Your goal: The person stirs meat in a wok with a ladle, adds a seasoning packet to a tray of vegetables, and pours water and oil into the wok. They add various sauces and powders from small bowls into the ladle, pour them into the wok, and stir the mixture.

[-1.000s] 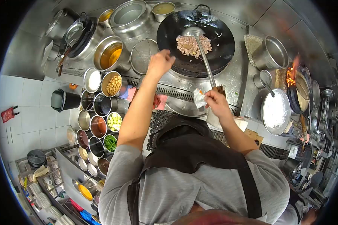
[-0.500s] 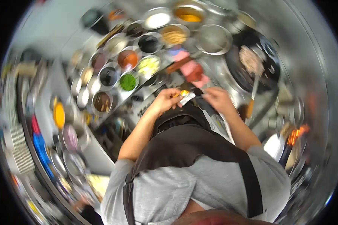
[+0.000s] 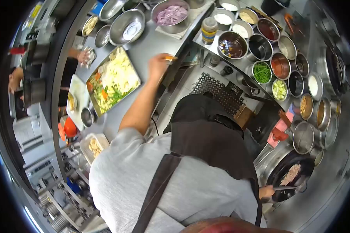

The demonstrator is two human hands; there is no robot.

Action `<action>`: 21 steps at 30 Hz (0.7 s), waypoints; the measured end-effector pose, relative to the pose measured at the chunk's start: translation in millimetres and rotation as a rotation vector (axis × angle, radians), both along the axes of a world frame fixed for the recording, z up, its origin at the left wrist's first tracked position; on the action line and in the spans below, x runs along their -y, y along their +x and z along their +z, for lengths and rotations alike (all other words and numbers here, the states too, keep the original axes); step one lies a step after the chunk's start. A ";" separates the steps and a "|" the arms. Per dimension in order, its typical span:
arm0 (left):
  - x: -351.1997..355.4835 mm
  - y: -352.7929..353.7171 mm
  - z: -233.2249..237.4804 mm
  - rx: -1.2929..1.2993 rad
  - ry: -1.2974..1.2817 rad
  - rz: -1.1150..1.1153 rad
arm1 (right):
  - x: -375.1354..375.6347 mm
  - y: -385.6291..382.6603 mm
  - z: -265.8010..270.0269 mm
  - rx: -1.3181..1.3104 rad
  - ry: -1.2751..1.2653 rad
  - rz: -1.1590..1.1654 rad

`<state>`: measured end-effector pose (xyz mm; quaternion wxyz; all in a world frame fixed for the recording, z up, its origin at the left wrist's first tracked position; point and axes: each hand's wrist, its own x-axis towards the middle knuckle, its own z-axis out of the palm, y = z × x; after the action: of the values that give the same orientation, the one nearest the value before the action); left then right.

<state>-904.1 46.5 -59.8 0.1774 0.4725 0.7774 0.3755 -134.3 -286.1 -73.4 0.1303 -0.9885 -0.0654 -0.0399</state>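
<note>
My left hand [image 3: 158,66] is over the edge of the steel counter, closed on a small orange piece [image 3: 170,58]. Below it lies a tray of chopped vegetables [image 3: 113,81], with cabbage, carrot and greens. On the other side, my right hand [image 3: 266,192] grips the handle of a metal utensil [image 3: 286,188]. The utensil's far end is inside a black wok [image 3: 275,176], beside a pile of pale meat [image 3: 291,174].
A bowl of sliced onion [image 3: 171,14] and an empty steel bowl [image 3: 127,27] stand on the counter. Sauce and ingredient pots [image 3: 232,44] fill the upper right. A co-worker's hand [image 3: 83,56] shows at left. Red cloths [image 3: 278,132] lie near the wok.
The view has turned toward the vegetable counter. My hands, together in front of me before, are now far apart: the left over the counter, the right at the wok with the utensil.
</note>
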 end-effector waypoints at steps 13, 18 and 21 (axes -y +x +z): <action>-35.2 -125.5 -79.9 -0.625 -0.333 -0.047 | -126.0 -174.6 151.1 -0.630 0.955 0.304; -30.0 -87.1 -71.7 -0.734 -0.333 -0.036 | -187.2 -205.6 138.4 -0.892 0.797 0.565; -30.6 -91.1 -77.5 -0.728 -0.225 -0.059 | -237.0 -217.2 106.3 -0.827 0.650 0.654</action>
<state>-995.2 77.1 -137.3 -0.0490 0.5747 0.8119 0.0901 -351.5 -49.0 32.9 0.4447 -0.7607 -0.2935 0.3707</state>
